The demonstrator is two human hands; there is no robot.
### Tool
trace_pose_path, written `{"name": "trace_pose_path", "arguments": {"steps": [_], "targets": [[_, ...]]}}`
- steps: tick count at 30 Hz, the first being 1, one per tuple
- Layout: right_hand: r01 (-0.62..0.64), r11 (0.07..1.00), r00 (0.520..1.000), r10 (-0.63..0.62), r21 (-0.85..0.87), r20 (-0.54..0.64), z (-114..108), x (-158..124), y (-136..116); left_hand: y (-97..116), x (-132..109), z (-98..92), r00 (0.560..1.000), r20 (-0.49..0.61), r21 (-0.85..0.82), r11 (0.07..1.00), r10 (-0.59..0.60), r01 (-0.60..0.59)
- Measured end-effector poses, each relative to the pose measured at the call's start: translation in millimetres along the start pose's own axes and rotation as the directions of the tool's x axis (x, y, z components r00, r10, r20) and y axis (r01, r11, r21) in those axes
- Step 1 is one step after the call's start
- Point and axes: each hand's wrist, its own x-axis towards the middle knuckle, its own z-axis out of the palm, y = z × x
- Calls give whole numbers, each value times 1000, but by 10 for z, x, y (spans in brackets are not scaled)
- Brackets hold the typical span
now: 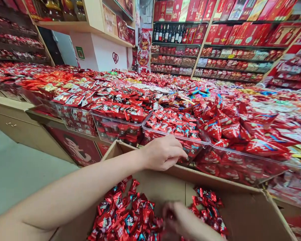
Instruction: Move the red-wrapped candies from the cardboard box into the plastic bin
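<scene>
My left hand (pixel 164 153) hangs over the far edge of an open cardboard box (pixel 245 214), just in front of a clear plastic bin (pixel 175 135). Its fingers curl together with their tips turned down and hidden, so whatever they hold does not show. Down inside the box, my right hand (pixel 180 219) is smeared by motion among red foil-wrapped candies (pixel 125 214). A smaller heap of the same candies (pixel 209 209) lies to its right. Similar small red wrapped candies (pixel 173 122) fill the bin behind my left hand.
Bins of red candy packets (pixel 120 108) flank it on the left, and larger triangular red packets (pixel 261 147) on the right. Wine bottles (pixel 169 33) and red gift boxes (pixel 180 10) line the back shelves. Grey floor (pixel 22 174) shows at left.
</scene>
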Motion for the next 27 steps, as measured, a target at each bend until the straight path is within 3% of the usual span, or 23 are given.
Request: {"name": "trace_pose_path", "arguments": {"steps": [2,3,6,8,11,15,19,23,27], "targets": [[0,966,998,15,257,-58,-158,-18,-153,26,8,13,1000,5,-44,999,-10,11],[-13,907,995,54,420,-88,-231,-37,-229,45,16,11,1000,6,-79,996,-30,30],[-8,568,982,162,823,-102,-397,-112,-409,130,34,-6,992,93,-188,977,-82,98],[37,360,980,169,932,-104,-460,-162,-474,203,34,-2,976,206,-210,971,-72,116],[121,215,984,105,969,-146,-519,-214,-512,287,25,47,945,326,-118,991,-19,60],[142,205,988,37,969,-152,-574,-264,-526,292,37,122,930,365,-66,998,37,-14],[160,249,979,82,955,-186,-579,-296,-541,222,72,118,950,288,-162,972,-116,168],[184,362,968,93,914,-232,-553,-304,-582,207,85,61,910,294,-214,908,-292,361],[224,440,958,68,870,-280,-530,-310,-608,265,91,7,889,351,-252,884,-296,394]]}}
